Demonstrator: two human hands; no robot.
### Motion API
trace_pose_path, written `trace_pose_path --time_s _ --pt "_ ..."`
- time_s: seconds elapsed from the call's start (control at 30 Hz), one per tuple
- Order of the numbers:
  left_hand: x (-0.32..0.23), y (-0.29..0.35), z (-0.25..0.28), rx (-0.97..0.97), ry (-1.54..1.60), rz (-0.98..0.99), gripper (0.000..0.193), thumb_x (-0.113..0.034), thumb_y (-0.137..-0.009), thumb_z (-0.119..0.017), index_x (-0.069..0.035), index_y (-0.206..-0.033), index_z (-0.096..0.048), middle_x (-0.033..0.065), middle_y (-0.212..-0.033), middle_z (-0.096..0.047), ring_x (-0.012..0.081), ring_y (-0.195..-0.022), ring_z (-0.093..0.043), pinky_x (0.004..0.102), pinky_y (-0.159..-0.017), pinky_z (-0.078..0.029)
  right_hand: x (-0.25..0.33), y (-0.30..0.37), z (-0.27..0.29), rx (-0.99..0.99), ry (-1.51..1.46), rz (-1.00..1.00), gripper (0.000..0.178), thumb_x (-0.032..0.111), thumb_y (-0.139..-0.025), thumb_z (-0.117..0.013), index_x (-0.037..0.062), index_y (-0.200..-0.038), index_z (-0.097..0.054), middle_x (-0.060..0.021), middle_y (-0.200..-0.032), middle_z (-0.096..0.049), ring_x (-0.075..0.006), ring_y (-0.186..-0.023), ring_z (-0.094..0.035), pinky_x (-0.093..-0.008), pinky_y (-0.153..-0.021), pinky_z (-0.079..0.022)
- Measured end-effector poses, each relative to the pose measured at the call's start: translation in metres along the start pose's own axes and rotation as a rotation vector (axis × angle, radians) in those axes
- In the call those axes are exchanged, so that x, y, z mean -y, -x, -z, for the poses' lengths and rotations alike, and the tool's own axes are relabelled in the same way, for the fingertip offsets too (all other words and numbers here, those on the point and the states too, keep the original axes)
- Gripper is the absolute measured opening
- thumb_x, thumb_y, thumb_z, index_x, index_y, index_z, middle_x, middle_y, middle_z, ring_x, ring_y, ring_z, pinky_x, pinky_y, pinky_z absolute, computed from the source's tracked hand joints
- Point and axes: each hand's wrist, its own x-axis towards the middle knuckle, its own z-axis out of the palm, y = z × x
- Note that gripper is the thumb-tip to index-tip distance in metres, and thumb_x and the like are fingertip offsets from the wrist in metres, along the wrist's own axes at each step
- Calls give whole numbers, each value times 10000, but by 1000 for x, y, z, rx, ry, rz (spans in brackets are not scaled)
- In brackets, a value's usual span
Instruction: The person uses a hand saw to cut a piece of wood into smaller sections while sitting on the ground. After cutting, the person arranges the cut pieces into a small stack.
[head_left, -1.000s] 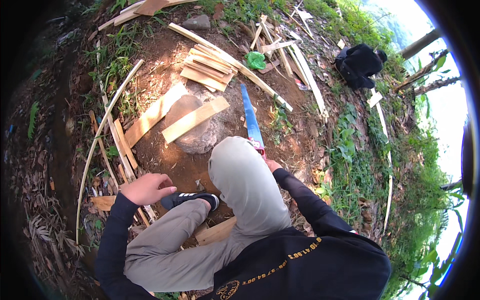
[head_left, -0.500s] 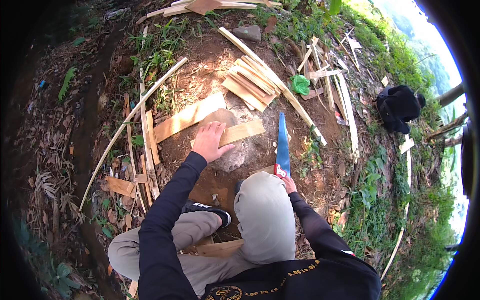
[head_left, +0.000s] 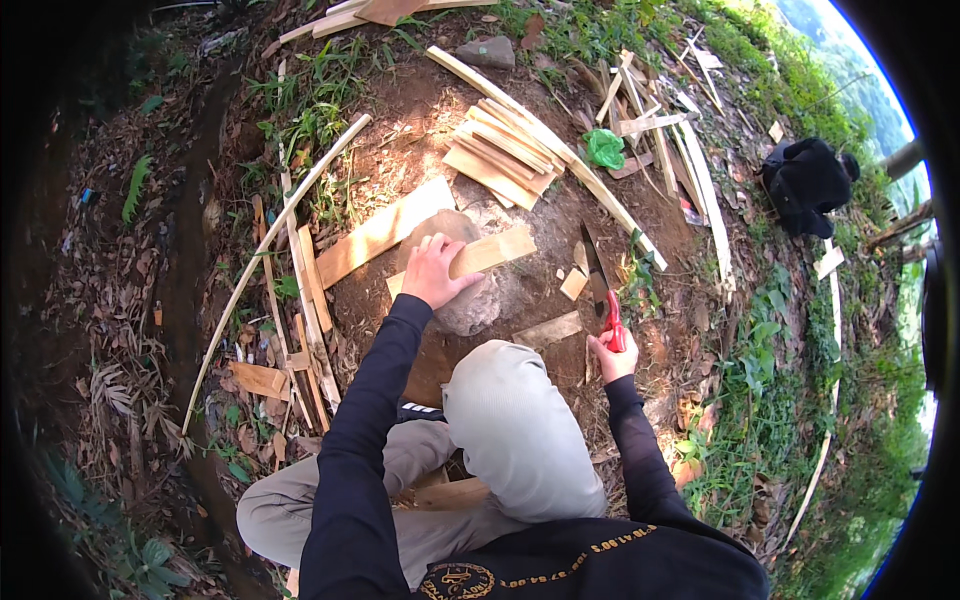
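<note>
Left hand (head_left: 438, 272) flat on short plank (head_left: 480, 255) atop stone (head_left: 478, 300), plank's long axis running off to its right. Right hand (head_left: 612, 352) clamped on red-handled saw (head_left: 598, 275), blade pointing forward, just right of plank.

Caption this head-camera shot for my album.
Left hand pressing a wooden slat on a stone; right hand gripping a red-handled saw.

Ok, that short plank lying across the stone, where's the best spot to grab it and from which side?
Probably the near left end, from above. The plank lies flat across the stone, and that end sticks out past it, so fingers could wrap its long edges there. The left hand already rests on that end. The right hand is busy holding a red-handled saw.
</note>
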Motion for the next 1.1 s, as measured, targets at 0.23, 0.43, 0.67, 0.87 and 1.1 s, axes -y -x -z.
trace_pose_path --time_s 0.23,0.43,0.67,0.87,1.1 --pt "30 -40 49 -140 211 214 666 -533 -810 -783 8 -1187 -690 132 -1079 -618 295 -955 -656 386 -864 -522 14 -9 -1 -32 -47 -21 250 42 -860 -786 56 -882 -537 -35 -864 -685 -65 -728 -582 -218 -712 -489" --pt "137 -121 54 179 284 571 655 -643 -843 -676 -10 -991 -753 187 -889 -730 315 -850 -702 416 -795 -529 31 -19 -13 -157 13 -54 275 47 -844 -811 88 -828 -540 38 -772 -589 -34 -672 -510 -201 -646 -444" --pt "161 -223 -2 14 -3 181 600 -563 -869 -685 -31 -1144 -665 159 -1075 -659 335 -1020 -636 434 -886 -502 72 -19 -25 -174 120 -38 288 16 -816 -797 86 -872 -523 -1 -827 -646 -31 -682 -500 -198 -658 -430" --pt "121 -327 -70 21 -159 -359 574 -323 -865 -723 -218 -1402 -552 29 -1323 -598 258 -1263 -539 564 -1095 -367 132 -46 -41 -422 14 -5 168 51 -938 -682 66 -853 -538 -49 -707 -619 -61 -484 -478 -217 -458 -367" --pt "68 -395 -120 638 -338 -268 498 -454 -922 -648 -215 -1357 -609 79 -1355 -598 270 -1317 -520 587 -1056 -418 255 -94 -54 -500 -261 443 126 63 -952 -636 57 -911 -517 -39 -748 -560 -52 -456 -385 -212 -440 -310"
